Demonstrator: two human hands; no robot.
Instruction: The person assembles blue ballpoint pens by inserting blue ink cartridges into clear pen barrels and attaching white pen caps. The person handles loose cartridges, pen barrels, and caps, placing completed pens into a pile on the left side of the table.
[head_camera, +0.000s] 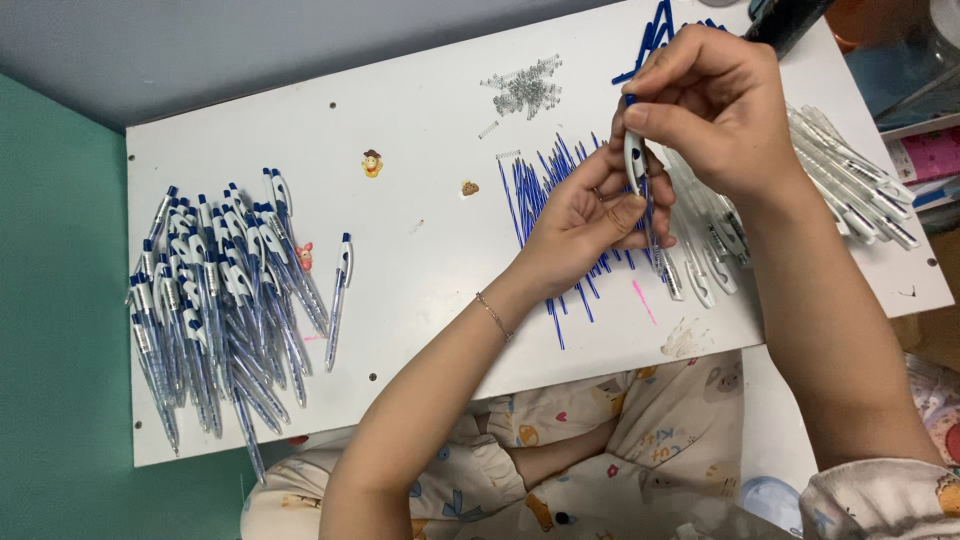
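Head view, looking down on a white surface (430, 220) laid across the lap. Both hands raised over its right half, meeting on one pen (636, 165) held upright between them. Right hand (715, 110) closed from above, thumb and fingertips pinched on the pen's white upper barrel, a blue tip showing just above the grip. Left hand (590, 215) curled below, fingers and thumb wrapped around the lower, clear part of the same pen; a thin bracelet (493, 316) on that wrist. Directly under the hands, a spread of loose blue refills (535, 190) fanned on the surface, some hidden by the left palm. Beside these, to the right, a row of white pen barrels (705, 270), and further right a second heap of white barrels (850, 185) near the edge. Small pile of metal springs (525, 92) toward the far edge, well apart from the hands. At the far left, a big heap of finished blue-and-white pens (215, 295), with a single pen (340, 295) lying just beside it. A few small cartoon stickers (372, 163) on the bare middle. Patterned pyjama fabric (650, 430) below the surface.
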